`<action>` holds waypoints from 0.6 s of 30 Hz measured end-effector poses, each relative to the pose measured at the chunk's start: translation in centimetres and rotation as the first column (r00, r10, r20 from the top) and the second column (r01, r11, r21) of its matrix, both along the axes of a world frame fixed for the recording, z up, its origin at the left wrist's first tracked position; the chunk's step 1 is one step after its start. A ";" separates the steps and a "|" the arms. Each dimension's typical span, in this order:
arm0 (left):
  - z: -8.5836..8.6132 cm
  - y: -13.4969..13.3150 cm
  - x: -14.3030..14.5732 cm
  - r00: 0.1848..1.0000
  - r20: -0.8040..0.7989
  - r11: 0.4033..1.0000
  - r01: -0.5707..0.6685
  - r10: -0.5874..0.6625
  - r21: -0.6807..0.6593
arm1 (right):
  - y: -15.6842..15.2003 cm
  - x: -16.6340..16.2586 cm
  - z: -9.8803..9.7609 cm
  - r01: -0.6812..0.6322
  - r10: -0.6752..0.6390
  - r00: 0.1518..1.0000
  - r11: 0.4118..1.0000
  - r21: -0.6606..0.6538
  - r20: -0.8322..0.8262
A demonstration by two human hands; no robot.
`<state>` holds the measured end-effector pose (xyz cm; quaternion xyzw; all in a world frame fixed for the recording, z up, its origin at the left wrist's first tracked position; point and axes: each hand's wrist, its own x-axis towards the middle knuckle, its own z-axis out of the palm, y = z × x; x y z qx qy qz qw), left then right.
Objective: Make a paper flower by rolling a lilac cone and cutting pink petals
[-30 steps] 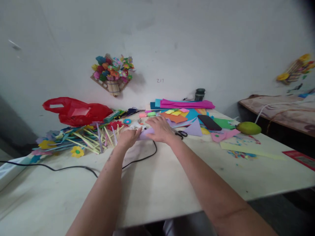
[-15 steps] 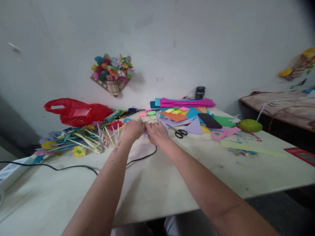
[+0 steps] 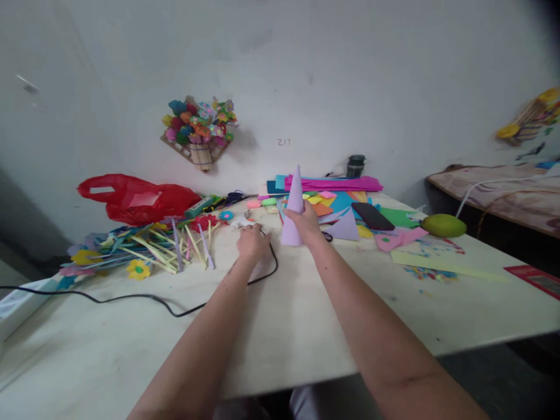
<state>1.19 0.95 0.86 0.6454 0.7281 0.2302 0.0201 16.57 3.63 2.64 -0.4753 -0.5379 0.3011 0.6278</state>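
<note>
A pale purple paper cone (image 3: 293, 224) stands point up, and my right hand (image 3: 307, 223) is closed around its right side. To the left of it my left hand (image 3: 252, 240) lies low over the table, its fingers closed on a white glue gun (image 3: 241, 222) whose handle they mostly hide. A black cord (image 3: 275, 262) runs from under that hand. Scissors (image 3: 327, 236) show only a handle loop behind my right wrist. Just right of them lies a flat purple paper piece (image 3: 345, 226).
Paper strips and flowers (image 3: 164, 248) lie in a heap at the left, before a red plastic bag (image 3: 140, 198). Farther right are a phone (image 3: 373, 216), a green fruit (image 3: 444, 225) and paper scraps (image 3: 431, 273). Pink sheets (image 3: 335, 183) lie along the wall.
My hands, together over the purple paper before, have parted. The right hand has raised the cone upright to the right; the left has moved onto the glue gun, and the cord has shifted.
</note>
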 end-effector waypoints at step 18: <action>-1.7 -0.5 -3.6 0.856 -0.310 0.903 0.343 -0.414 -0.260 | 0.4 -0.9 -1.7 -0.217 0.199 0.922 0.976 -0.016 -0.331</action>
